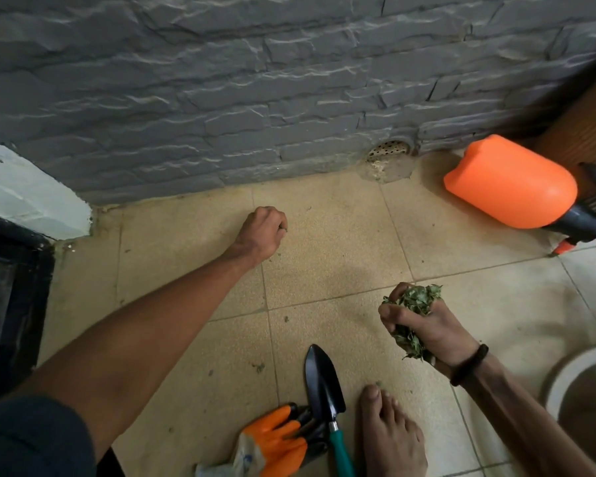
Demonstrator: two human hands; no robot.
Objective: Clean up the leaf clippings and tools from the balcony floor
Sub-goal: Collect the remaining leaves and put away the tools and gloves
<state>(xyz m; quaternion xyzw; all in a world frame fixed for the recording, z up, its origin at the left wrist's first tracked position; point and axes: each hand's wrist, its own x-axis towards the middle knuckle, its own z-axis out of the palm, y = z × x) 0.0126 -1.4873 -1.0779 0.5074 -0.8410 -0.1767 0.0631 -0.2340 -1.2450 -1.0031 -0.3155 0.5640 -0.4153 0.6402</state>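
My right hand (430,330) grips a bunch of green leaf clippings (415,304) above the tan floor tiles. My left hand (264,232) is stretched out to the floor near the wall, its fingers curled down onto the tile; whether it pinches a scrap there I cannot tell. A black trowel with a green handle (326,401) lies on the floor at the bottom centre, beside orange gloves (279,438). A few small leaf bits (259,367) lie scattered on the tiles.
An orange spray bottle (510,182) lies on its side at the right by the grey stone wall (221,80). A drain cover (389,149) sits at the wall's foot. A white pot rim (572,370) shows at the lower right. My bare foot (393,435) stands beside the trowel.
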